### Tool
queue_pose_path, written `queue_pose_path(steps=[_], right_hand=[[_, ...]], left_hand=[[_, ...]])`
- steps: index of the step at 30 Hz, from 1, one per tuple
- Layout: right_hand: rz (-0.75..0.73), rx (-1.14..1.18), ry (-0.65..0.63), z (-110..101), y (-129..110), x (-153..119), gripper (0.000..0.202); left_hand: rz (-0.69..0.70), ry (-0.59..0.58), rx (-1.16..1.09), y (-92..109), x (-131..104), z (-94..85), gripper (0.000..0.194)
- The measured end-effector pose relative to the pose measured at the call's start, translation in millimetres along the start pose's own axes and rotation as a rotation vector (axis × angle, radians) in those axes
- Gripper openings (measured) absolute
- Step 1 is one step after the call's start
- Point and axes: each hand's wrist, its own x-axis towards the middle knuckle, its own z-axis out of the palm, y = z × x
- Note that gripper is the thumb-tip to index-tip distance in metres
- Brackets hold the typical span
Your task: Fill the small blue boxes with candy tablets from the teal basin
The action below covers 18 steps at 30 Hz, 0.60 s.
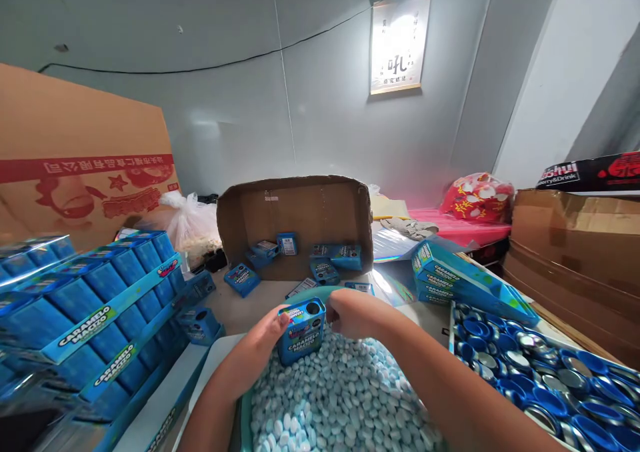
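My left hand is closed round the left side of a small blue tin, upright with an open round hole in its top. The tin is just above pale blue and white candies in a green tub. Right of the tin, my right hand has its fingers curled together over the tub's far part; what they hold, if anything, is hidden.
Stacked trays of blue tins stand at the left. Behind the tub, an open cardboard box holds several loose tins. Blue and silver lids fill a tray at the right, near flat blue cartons.
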Motion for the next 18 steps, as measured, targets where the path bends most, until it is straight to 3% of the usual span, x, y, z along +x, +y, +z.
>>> queue_pose_path(steps=[9,18], right_hand=[[-0.027,0.341,0.338,-15.4,-3.7,12.2,0.018],[-0.147,0.531,0.296,-16.7,-19.8,1.5,0.008]], left_hand=[[0.082,-0.064,-0.076,-7.9,3.7,-2.2,0.064],[0.095,-0.058,-0.085,-5.8,0.8,-1.0,0.061]])
